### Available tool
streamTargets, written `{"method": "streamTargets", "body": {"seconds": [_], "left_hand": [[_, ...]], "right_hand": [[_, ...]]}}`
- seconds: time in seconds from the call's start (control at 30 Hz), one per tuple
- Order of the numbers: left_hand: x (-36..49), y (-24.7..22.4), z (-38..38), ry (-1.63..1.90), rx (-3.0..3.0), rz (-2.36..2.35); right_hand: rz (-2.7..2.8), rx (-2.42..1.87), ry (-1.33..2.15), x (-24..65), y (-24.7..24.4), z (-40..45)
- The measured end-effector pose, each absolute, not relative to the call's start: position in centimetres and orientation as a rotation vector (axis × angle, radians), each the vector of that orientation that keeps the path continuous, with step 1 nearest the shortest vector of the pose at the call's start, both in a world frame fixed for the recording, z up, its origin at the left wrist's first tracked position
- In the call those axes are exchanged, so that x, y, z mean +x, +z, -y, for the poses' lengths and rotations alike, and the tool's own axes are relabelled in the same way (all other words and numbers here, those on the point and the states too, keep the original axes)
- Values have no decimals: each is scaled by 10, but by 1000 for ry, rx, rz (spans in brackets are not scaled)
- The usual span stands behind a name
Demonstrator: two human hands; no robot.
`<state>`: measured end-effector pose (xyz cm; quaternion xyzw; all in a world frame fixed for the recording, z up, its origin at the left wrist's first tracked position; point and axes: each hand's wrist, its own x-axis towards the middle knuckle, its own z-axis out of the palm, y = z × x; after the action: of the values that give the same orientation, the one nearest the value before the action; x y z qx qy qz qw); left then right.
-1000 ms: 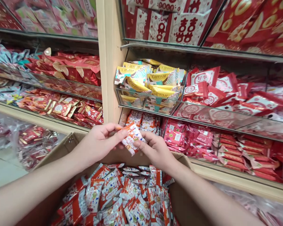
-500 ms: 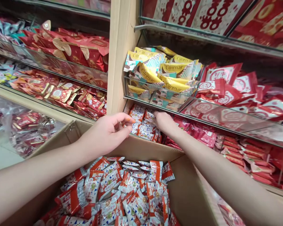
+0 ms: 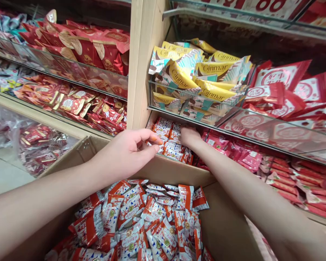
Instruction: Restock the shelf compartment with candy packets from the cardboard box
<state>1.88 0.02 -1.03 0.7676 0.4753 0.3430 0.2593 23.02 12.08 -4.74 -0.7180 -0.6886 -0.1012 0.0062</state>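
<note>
My left hand [image 3: 137, 148] hovers over the back rim of a cardboard box [image 3: 179, 171]. Its fingers are loosely bent, with a gap between thumb and forefinger and nothing seen in them. My right hand [image 3: 190, 137] reaches into the low shelf compartment, at the right side of small red-and-white snack packets [image 3: 163, 127] lying in rows. The fingers of that hand are hidden behind its back and under the shelf above. Many matching snack packets [image 3: 133, 237] lie loose in the box below my arms.
Yellow Ginmar packets [image 3: 213, 69] fill the clear bin above my right hand. Red-and-white packets [image 3: 277, 79] and pink packets [image 3: 246, 157] are to the right. A wooden post [image 3: 139, 65] divides the shelves. Red bags [image 3: 105, 47] stand left, above a plastic bag of packets [image 3: 36, 145].
The view has shifted slightly, so the shelf goods appear larger and farther right. My right hand remains among the packets in the low compartment; my left hand keeps its loose bend above the box rim.
</note>
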Motion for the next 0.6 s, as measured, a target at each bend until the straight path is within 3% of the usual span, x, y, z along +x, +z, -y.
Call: {"method": "streamTargets", "body": {"seconds": [0.3,0.5,0.6], "left_hand": [[19,-18,-3,765,2115,-1178],[15,-19,6,115,2352,-1028],[11,-21,10,-293,2393,-1094]], "right_hand": [[2167,-2083,-353,230,-45,-113],[2264,-1580,-500,216,-31,-51],[2473,-1220,-391,205,-36,5]]}}
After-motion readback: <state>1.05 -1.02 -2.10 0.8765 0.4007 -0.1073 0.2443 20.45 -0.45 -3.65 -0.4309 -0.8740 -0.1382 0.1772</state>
